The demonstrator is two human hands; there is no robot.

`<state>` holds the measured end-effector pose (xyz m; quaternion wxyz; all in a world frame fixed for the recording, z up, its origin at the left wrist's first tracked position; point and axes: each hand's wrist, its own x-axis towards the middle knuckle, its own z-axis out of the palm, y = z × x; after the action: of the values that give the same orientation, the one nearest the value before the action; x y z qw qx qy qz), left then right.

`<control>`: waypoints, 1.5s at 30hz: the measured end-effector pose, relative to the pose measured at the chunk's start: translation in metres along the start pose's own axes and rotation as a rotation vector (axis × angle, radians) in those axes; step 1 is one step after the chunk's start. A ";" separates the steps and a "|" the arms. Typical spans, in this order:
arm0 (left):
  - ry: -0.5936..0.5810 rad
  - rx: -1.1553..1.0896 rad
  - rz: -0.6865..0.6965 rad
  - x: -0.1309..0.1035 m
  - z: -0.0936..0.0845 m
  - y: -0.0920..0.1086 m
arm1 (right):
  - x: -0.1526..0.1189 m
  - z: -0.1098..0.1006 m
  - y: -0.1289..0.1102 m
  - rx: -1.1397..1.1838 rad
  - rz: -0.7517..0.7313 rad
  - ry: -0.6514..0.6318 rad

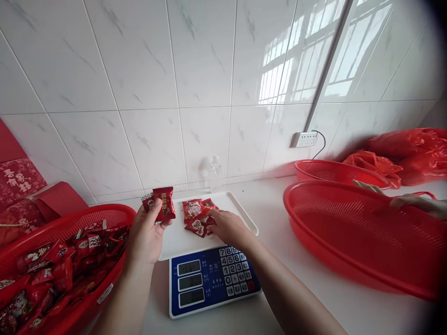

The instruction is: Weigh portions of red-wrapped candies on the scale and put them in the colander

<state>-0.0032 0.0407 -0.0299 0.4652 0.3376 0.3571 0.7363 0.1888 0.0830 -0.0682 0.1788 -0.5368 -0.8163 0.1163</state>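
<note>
My left hand (148,232) is closed around small red snack packets (164,204), held up above the left side of the scale's white tray (240,214). A patterned edge of another packet shows behind my thumb. Over the tray, my right hand (230,226) has its fingers curled down onto a red snack packet (211,223), its fingertips partly hidden. Several more red packets (192,210) lie together beside it on the tray. The scale's blue panel (213,279), with displays and number keys, faces me below both hands.
At left, a red plastic basket (118,211) holds many red packets, with red printed boxes (21,179) behind. A clear bottle (215,173) stands by the wall. Another person's hand (417,204) is at a large red basket (335,232) on the right; red bags (415,156) lie beyond.
</note>
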 end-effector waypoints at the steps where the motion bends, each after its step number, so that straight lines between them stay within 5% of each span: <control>1: -0.011 0.007 -0.004 -0.001 0.001 0.000 | 0.001 0.002 0.000 0.003 -0.008 0.006; 7: -0.040 0.036 -0.003 -0.004 0.005 -0.002 | -0.005 -0.021 0.015 0.059 -0.003 0.151; 14: -0.075 0.060 -0.023 -0.007 0.005 -0.005 | -0.024 -0.075 0.064 -0.099 0.348 0.498; 18: -0.101 0.064 -0.031 -0.009 0.007 -0.008 | -0.021 -0.074 0.073 -0.124 0.301 0.572; 21: -0.127 0.068 -0.034 -0.009 0.008 -0.011 | -0.008 -0.047 0.053 -0.045 0.086 0.497; 24: -0.138 0.080 -0.039 -0.009 0.009 -0.011 | 0.007 -0.013 0.025 0.009 -0.096 0.232; 27: -0.144 0.084 -0.046 -0.010 0.010 -0.011 | 0.014 0.007 0.012 0.053 -0.100 -0.048; 29: -0.150 0.084 -0.044 -0.011 0.011 -0.011 | 0.016 0.010 0.013 0.051 -0.091 -0.068; 39: -0.170 0.107 -0.044 -0.013 0.008 -0.010 | 0.005 -0.010 0.016 -0.003 -0.056 0.126; 45: -0.166 0.097 -0.044 -0.012 0.010 -0.012 | -0.016 -0.060 0.050 -0.201 0.221 0.538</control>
<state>0.0142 0.0350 -0.0366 0.4924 0.4116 0.3599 0.6772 0.2614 0.0884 -0.0353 0.3207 -0.6489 -0.6837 -0.0926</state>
